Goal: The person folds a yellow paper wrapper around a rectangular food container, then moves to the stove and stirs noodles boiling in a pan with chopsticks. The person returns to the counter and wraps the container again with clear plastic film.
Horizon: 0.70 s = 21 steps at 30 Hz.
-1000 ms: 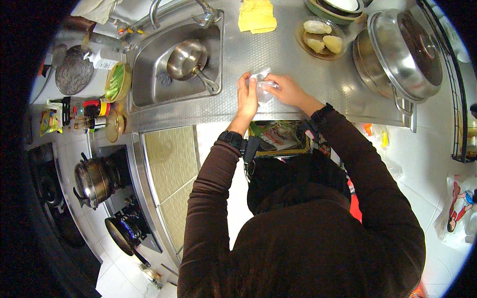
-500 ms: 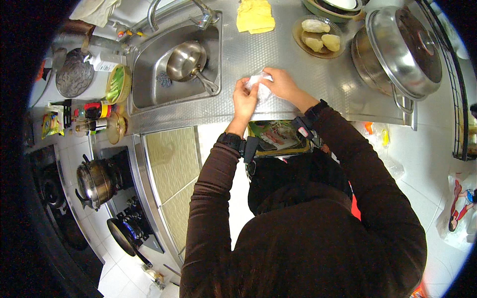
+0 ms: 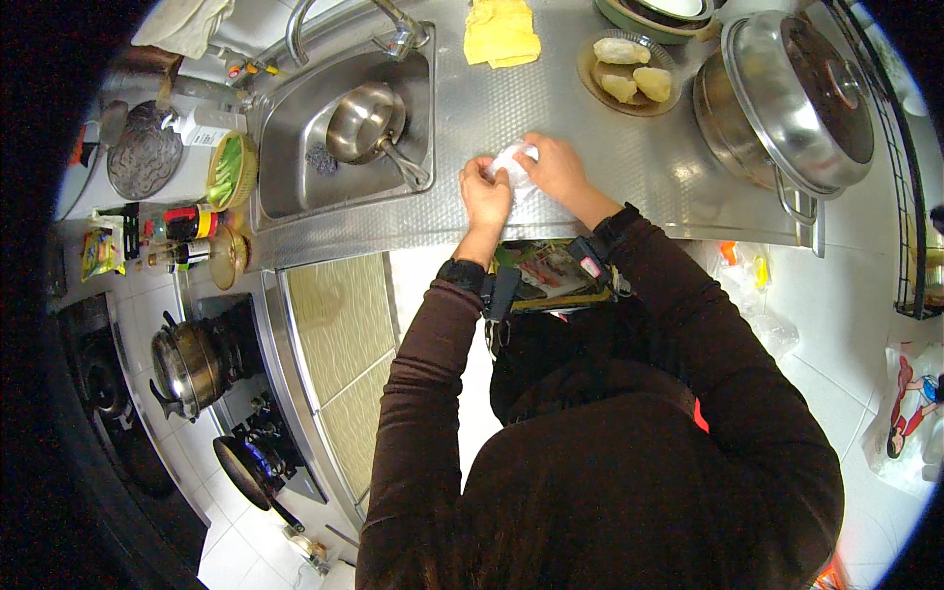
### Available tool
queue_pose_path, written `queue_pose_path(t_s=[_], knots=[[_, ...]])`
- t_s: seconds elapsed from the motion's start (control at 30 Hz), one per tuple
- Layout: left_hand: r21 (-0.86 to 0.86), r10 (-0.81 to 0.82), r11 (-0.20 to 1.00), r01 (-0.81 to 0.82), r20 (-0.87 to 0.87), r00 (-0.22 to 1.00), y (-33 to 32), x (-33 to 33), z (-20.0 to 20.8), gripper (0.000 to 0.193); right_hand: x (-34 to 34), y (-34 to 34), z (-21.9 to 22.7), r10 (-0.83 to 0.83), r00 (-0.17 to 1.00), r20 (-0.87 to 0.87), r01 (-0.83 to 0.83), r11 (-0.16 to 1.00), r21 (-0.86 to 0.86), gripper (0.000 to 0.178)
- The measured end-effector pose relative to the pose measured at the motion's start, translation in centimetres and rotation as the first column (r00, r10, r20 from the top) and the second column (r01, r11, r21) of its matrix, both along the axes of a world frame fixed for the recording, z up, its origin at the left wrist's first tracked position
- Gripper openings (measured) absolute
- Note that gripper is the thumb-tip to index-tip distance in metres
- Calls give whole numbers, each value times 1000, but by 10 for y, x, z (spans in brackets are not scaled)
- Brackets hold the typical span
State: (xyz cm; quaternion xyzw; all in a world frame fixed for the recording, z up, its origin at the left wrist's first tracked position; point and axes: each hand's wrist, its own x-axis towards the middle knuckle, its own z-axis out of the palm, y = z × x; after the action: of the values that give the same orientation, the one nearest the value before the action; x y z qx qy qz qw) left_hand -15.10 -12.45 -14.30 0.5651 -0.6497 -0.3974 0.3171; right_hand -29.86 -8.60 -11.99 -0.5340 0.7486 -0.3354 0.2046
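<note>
Over the front part of the steel counter [image 3: 629, 197], both of my hands close on a crumpled, thin white plastic bag [image 3: 510, 162]. My left hand [image 3: 485, 194] pinches its left side, fingers bent. From the right, my right hand [image 3: 559, 167] grips the bag with thumb and fingers. Whether anything lies inside the bag is hidden by its folds and my fingers. Beyond my hands, to the right, a brownish glass plate [image 3: 596, 90] bears three pale, peeled-looking pieces of food [image 3: 652, 84]. A folded yellow cloth [image 3: 501, 34] lies at the back.
Left of my hands is the sink [image 3: 285, 192], holding a metal ladle-like pan [image 3: 366, 123] and a scrubber [image 3: 322, 159]. A big lidded steamer pot [image 3: 733, 113] stands right. Further left are a green vegetable basket [image 3: 231, 169], bottles [image 3: 182, 256], a stove pot [image 3: 187, 369] and frying pan [image 3: 243, 472].
The white bag is bunched more tightly between my hands, and my fingers have shifted slightly on it. The view has drifted a little; the other things stay put.
</note>
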Motion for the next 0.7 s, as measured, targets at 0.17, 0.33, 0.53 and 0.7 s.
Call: queue_pose_path(t_s=[0.17, 0.33, 0.53, 0.7], knots=[[-132, 85, 989, -71, 103, 991, 8, -8, 6, 25, 3, 2, 6, -100, 994, -34, 102, 993, 56, 31], [-75, 99, 993, -90, 124, 987, -1, -9, 9, 19, 3, -1, 5, -139, 981, -135, 143, 989, 24, 24], [-123, 234, 970, -211, 225, 946, 5, -21, 17, 15, 8, 2, 4, -146, 936, -319, 141, 989, -40, 17], [-192, 216, 969, -157, 345, 914, 6, -21, 14, 14, 8, 11, 9, 43, 928, -370, -195, 903, -384, 23]])
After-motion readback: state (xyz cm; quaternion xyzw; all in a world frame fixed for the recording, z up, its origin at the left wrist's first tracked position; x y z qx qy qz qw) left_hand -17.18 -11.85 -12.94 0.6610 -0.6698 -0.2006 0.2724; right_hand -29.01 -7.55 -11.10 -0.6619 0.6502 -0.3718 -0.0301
